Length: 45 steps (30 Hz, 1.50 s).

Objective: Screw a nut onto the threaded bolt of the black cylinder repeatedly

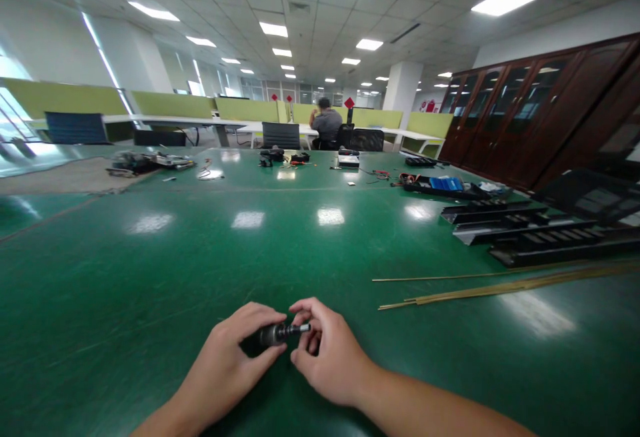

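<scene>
Fingertips of the left hand (225, 357) pinch a dark, metal-tipped cylinder (270, 335); parted fingers of the right hand (336, 357) could knock it loose

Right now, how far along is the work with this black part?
Nothing shows as finished. The black part is in the left hand, its metal tip by the right hand: seemingly under way. What is left, I cannot tell; rods and rails lie untouched.
</scene>
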### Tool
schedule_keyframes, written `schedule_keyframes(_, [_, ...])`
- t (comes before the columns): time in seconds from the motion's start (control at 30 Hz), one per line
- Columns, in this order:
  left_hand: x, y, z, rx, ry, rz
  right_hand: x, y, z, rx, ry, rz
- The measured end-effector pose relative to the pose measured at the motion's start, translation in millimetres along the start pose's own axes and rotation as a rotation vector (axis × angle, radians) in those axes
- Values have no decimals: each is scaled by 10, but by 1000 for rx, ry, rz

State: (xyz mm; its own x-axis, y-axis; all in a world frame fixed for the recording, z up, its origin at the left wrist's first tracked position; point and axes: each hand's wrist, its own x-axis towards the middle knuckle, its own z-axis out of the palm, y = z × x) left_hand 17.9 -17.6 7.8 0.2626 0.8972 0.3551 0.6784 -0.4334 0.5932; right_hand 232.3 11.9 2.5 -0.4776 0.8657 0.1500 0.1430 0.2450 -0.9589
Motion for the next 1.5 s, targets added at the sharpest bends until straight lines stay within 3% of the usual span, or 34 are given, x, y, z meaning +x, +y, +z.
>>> schedule_keyframes(0.27, [-22, 4, 19, 69, 62, -62, -8, -36, 9, 34, 6, 20])
schedule_keyframes(0.5, [-7, 86, -9, 10, 47, 36, -9, -93, -9, 51, 4, 17])
schedule_keyframes(1.03, [-13, 62, 16, 6, 46, 36, -5, -111, -9, -20, 21, 55])
schedule_keyframes(1.5, [-63, 89, -28, -37, -15, 146, -24, -92, -24, -70, -28, 70])
